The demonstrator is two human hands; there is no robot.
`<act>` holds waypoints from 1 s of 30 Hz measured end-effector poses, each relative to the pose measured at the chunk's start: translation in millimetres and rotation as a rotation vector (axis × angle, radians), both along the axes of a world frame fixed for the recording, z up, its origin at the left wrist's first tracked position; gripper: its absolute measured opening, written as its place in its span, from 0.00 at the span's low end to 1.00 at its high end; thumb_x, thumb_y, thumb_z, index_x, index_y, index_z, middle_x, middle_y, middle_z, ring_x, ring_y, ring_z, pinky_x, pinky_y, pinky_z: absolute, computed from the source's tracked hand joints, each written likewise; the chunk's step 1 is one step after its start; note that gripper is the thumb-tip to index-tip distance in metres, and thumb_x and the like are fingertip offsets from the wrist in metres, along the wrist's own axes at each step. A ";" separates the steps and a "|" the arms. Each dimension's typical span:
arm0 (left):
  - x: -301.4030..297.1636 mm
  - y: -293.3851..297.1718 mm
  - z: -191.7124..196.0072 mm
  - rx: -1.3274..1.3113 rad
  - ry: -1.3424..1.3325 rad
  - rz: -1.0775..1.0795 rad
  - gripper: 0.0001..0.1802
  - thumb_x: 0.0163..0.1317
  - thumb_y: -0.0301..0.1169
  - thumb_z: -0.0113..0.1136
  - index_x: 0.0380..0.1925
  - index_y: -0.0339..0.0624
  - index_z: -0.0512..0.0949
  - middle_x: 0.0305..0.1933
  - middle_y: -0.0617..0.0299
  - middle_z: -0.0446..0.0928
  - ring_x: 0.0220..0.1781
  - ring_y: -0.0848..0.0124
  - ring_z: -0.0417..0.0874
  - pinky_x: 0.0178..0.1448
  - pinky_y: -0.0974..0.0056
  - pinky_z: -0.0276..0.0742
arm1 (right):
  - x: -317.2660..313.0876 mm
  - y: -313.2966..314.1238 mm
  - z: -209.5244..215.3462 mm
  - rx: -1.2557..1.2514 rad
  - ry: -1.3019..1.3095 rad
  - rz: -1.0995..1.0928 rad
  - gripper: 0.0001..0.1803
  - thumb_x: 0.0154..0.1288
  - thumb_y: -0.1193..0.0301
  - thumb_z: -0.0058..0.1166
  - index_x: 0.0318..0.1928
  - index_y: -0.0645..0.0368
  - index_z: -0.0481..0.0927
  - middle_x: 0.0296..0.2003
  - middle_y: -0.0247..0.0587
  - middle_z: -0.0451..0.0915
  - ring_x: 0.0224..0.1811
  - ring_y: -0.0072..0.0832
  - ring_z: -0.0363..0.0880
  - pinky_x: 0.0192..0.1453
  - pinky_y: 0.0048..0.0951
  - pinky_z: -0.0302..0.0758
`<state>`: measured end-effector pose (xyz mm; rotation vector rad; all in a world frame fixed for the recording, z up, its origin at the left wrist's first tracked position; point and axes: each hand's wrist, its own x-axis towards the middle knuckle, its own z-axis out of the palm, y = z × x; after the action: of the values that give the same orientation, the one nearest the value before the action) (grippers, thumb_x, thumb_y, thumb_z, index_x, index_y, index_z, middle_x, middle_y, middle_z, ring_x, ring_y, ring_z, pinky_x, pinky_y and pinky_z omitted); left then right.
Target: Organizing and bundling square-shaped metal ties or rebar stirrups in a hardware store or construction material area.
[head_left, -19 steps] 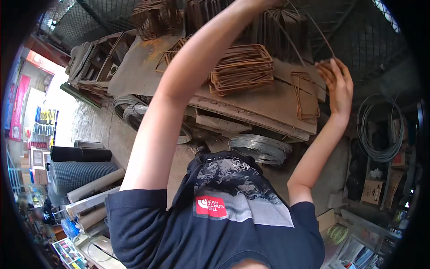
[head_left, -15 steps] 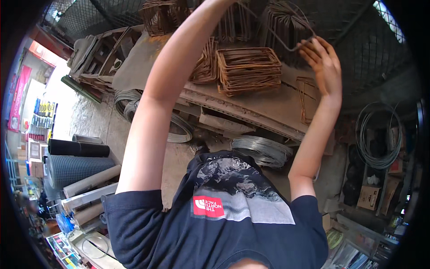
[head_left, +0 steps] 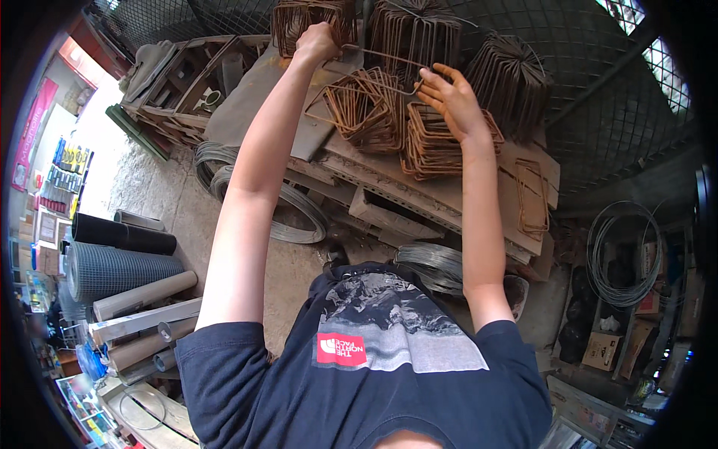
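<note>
A thin, bent rectangular steel stirrup [head_left: 385, 56] is held up between my hands above the work table. My left hand [head_left: 317, 45] is closed at its left end, fingers mostly hidden behind the fist. At its right corner my right hand [head_left: 455, 101] pinches the wire with long, fairly straight fingers. Below it lies a jumbled stack of rusty stirrups [head_left: 360, 112]. A neater stack of rusty rectangular stirrups [head_left: 426, 153] sits under my right hand. Behind, upright bundles of stirrups stand at the left [head_left: 288, 26], middle [head_left: 415, 34] and right [head_left: 512, 75].
The table [head_left: 508, 153] carries one flat stirrup [head_left: 520, 198] near its right end. Wire coils [head_left: 430, 266] lie on the floor below it. Rolls of mesh [head_left: 123, 269] lie at the left. A mesh wall [head_left: 591, 142] rises behind, and a loose coil [head_left: 596, 254] is at the right.
Both hands have come lower and nearer in view, the right one shifting left. My left hand, out of the frame before, now shows, and more of the stirrup stacks is visible.
</note>
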<state>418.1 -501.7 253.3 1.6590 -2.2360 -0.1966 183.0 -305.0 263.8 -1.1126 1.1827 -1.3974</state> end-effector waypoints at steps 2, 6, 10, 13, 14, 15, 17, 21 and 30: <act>5.4 2.0 -7.2 0.059 0.001 0.025 0.15 0.44 0.35 0.73 0.36 0.52 0.85 0.42 0.57 0.83 0.46 0.61 0.83 0.51 0.58 0.79 | 9.6 -1.0 -4.5 0.052 0.088 0.013 0.41 0.60 0.60 0.61 0.63 0.74 0.56 0.54 0.62 0.67 0.58 0.46 0.70 0.64 0.38 0.70; 25.8 6.6 -21.0 0.102 0.035 0.048 0.16 0.45 0.34 0.72 0.37 0.52 0.85 0.40 0.58 0.83 0.44 0.62 0.84 0.50 0.59 0.79 | 32.1 0.9 2.0 0.084 0.280 0.068 0.42 0.61 0.54 0.59 0.64 0.71 0.58 0.58 0.68 0.64 0.62 0.46 0.67 0.65 0.39 0.67; 35.1 7.3 -28.7 0.157 0.073 0.037 0.16 0.46 0.34 0.71 0.38 0.53 0.84 0.38 0.59 0.84 0.44 0.64 0.84 0.51 0.60 0.78 | 48.2 1.4 1.5 0.155 0.516 0.066 0.42 0.60 0.52 0.59 0.65 0.67 0.59 0.57 0.65 0.67 0.60 0.44 0.70 0.63 0.38 0.69; 43.9 2.9 -37.0 0.209 0.114 0.042 0.16 0.46 0.34 0.70 0.39 0.53 0.84 0.39 0.58 0.83 0.44 0.64 0.84 0.51 0.60 0.78 | 58.6 5.6 4.9 0.176 0.488 0.092 0.42 0.60 0.51 0.59 0.65 0.67 0.59 0.58 0.66 0.66 0.60 0.44 0.70 0.63 0.39 0.70; 48.1 1.4 -39.4 0.233 0.132 0.051 0.16 0.46 0.34 0.70 0.38 0.53 0.84 0.40 0.58 0.83 0.45 0.64 0.84 0.51 0.60 0.78 | 63.0 9.6 7.1 0.184 0.488 0.095 0.42 0.60 0.50 0.58 0.64 0.67 0.60 0.58 0.65 0.67 0.60 0.43 0.70 0.63 0.39 0.70; 51.3 1.1 -42.0 0.236 0.132 0.042 0.16 0.46 0.34 0.70 0.38 0.53 0.84 0.40 0.58 0.83 0.45 0.64 0.84 0.51 0.60 0.78 | 61.2 9.3 4.0 0.188 0.488 0.087 0.42 0.60 0.50 0.58 0.64 0.67 0.60 0.58 0.65 0.67 0.60 0.43 0.70 0.63 0.39 0.70; 58.4 0.9 -46.5 0.110 -0.033 0.089 0.17 0.46 0.35 0.70 0.40 0.52 0.84 0.44 0.56 0.82 0.48 0.62 0.82 0.52 0.58 0.78 | 54.0 9.0 -4.9 0.224 0.574 0.188 0.42 0.60 0.50 0.58 0.64 0.67 0.60 0.56 0.63 0.70 0.60 0.42 0.71 0.61 0.37 0.72; 56.1 -2.2 -45.0 0.067 -0.009 0.082 0.25 0.48 0.43 0.70 0.48 0.52 0.79 0.52 0.55 0.78 0.53 0.58 0.80 0.53 0.56 0.77 | 38.1 26.7 7.6 0.239 0.558 0.062 0.36 0.61 0.51 0.58 0.60 0.67 0.67 0.51 0.56 0.76 0.57 0.38 0.74 0.58 0.33 0.75; -48.3 47.9 39.4 -0.276 0.119 -0.199 0.22 0.54 0.48 0.64 0.41 0.42 0.82 0.41 0.53 0.82 0.44 0.59 0.83 0.48 0.56 0.79 | -63.2 90.2 11.9 0.128 0.337 -0.228 0.22 0.67 0.59 0.53 0.53 0.64 0.74 0.46 0.45 0.80 0.48 0.28 0.80 0.50 0.25 0.75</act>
<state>369.8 -453.8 292.7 1.2518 -2.2211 -0.0324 119.8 -214.8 275.7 -1.1811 1.6610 -1.3117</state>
